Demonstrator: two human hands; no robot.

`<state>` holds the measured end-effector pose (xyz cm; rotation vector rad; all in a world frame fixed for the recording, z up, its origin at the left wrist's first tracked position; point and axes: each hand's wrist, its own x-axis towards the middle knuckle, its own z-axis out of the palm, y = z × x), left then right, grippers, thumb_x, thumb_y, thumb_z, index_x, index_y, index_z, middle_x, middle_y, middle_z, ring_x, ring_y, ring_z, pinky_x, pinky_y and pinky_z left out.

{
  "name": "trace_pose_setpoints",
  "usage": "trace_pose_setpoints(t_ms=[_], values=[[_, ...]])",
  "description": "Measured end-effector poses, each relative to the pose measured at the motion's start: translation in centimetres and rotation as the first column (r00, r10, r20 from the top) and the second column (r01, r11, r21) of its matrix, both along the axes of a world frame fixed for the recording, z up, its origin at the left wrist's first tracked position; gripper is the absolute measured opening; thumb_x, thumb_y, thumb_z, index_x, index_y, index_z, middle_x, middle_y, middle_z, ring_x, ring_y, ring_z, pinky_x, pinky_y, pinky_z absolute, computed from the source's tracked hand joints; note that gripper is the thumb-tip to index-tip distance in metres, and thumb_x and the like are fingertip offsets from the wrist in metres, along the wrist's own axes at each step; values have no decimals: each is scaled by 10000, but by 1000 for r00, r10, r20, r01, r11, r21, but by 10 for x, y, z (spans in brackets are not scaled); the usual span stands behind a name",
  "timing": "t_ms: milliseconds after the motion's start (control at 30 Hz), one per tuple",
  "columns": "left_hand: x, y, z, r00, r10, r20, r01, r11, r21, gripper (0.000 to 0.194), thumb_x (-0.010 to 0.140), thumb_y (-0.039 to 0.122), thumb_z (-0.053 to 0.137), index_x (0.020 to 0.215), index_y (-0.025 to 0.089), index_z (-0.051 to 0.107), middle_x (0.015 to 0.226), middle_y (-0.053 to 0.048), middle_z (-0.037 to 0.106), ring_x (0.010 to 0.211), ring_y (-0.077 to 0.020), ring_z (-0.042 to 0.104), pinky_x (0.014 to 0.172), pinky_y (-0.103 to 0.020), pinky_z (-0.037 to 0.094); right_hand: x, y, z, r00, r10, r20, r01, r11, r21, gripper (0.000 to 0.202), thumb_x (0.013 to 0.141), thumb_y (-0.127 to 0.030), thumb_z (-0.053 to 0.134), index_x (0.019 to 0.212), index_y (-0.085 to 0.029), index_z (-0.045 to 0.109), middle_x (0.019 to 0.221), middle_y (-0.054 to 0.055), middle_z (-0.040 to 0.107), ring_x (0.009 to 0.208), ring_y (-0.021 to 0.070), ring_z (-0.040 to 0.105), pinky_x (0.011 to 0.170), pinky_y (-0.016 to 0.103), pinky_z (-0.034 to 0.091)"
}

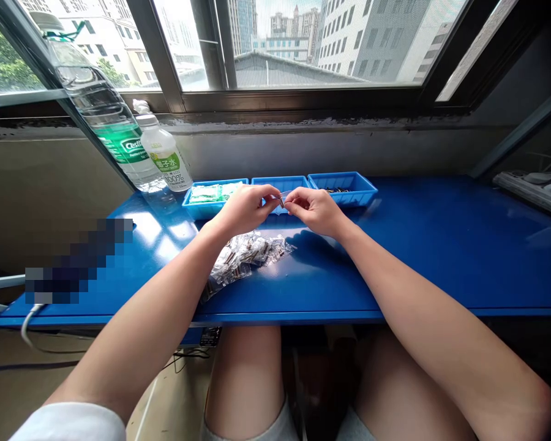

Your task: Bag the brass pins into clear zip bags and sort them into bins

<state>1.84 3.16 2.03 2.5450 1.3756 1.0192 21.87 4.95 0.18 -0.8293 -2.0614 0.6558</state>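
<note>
At far left, a blurred-out object (80, 263) lies along the tabletop's end. Behind it stand a large green-labelled water bottle (119, 144) and a coconut-water bottle (168, 153), near the left blue tray (202, 212), which holds green-and-white packets. A pile of small clear bags (248, 254) lies below the left hand (248, 205), whose thumb and forefinger are pinched on a small clear bag (282, 198) in front of the middle blue tray (282, 182). The right hand (316, 210) pinches the same bag; whether its dark slim piece sits inside, I cannot tell. The step in hand seems fine two-handed handling, calling for steady pinches. The right blue tray (363, 197) limits forward movement; beyond it, the blue tabletop (450, 245) gives sideways room, reaching toward a power strip (532, 193).
</note>
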Motion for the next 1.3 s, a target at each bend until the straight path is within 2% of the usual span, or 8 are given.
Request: trace_pose_setpoints(t_ms=[167, 300, 567, 833, 967, 1133, 1233, 1300], values=[[1, -1, 1, 1000, 4, 15, -5, 999, 39, 247, 856, 305, 540, 935, 174, 734, 861, -45, 727, 687, -126, 602, 679, -239, 466, 0, -1, 3, 999, -32, 13, 32, 999, 19, 187, 859, -343, 574, 778, -180, 616, 688, 21, 644, 582, 125, 522, 562, 256, 424], [2, -4, 2, 997, 8, 72, -12, 999, 49, 281, 848, 279, 553, 1082, 188, 679, 817, -10, 707, 604, -96, 548, 646, -221, 461, 0, -1, 2, 999, -46, 5, 46, 999, 21, 201, 859, -371, 578, 802, -183, 617, 670, 12, 632, 559, 122, 512, 550, 255, 417], [1, -2, 1, 987, 74, 145, -110, 958, 264, 227, 931, 264, 483, 948, 182, 695, 900, -38, 676, 612, -94, 515, 636, -229, 447, 2, -1, 2, 994, -107, 35, 105, 993, 54, 298, 825, -389, 626, 1028, -172, 654, 715, 6, 646, 562, 127, 538, 582, 270, 448], [0, 1, -2, 982, 170, 83, -185, 956, 228, 324, 955, 292, 437, 1170, 194, 658, 1090, -61, 665, 769, -128, 608, 790, -264, 497, 1, -3, 5, 989, -144, -24, 143, 989, -30, 555, 809, -378, 639, 1298, -156, 496, 712, 4, 662, 614, 174, 590, 632, 311, 483], [-2, 3, -3, 982, 187, 15, -187, 969, 159, 448, 895, 287, 512, 1332, 200, 556, 1289, -83, 600, 956, -184, 639, 871, -303, 513, 1, -2, 5, 988, -154, -29, 153, 988, -32, 567, 802, -381, 643, 1301, -162, 487, 704, 1, 660, 618, 178, 592, 638, 316, 483], [-5, 6, -9, 981, 161, -108, -155, 986, 61, 566, 836, 310, 576, 1380, 170, 512, 1390, -115, 538, 1243, -270, 537, 1037, -390, 451, 2, -2, 4, 990, -140, 15, 141, 990, -18, 507, 804, -361, 638, 1250, -143, 538, 678, -3, 646, 595, 168, 580, 623, 306, 473], [-5, 4, -4, 982, 152, -115, -144, 987, 69, 499, 836, 333, 561, 1309, 174, 579, 1284, -109, 609, 1127, -249, 601, 943, -356, 493, 2, -2, 5, 990, -135, 37, 135, 991, -2, 432, 811, -363, 630, 1186, -154, 584, 672, -3, 642, 581, 162, 572, 605, 296, 464], [-8, 1, 5, 980, 156, -119, -150, 987, 58, 372, 837, 356, 554, 1139, 179, 679, 1092, -80, 689, 946, -217, 648, 826, -316, 509, 3, -2, 5, 989, -141, 54, 140, 990, 17, 383, 813, -371, 628, 1132, -158, 618, 676, 2, 646, 580, 157, 568, 598, 288, 456]])
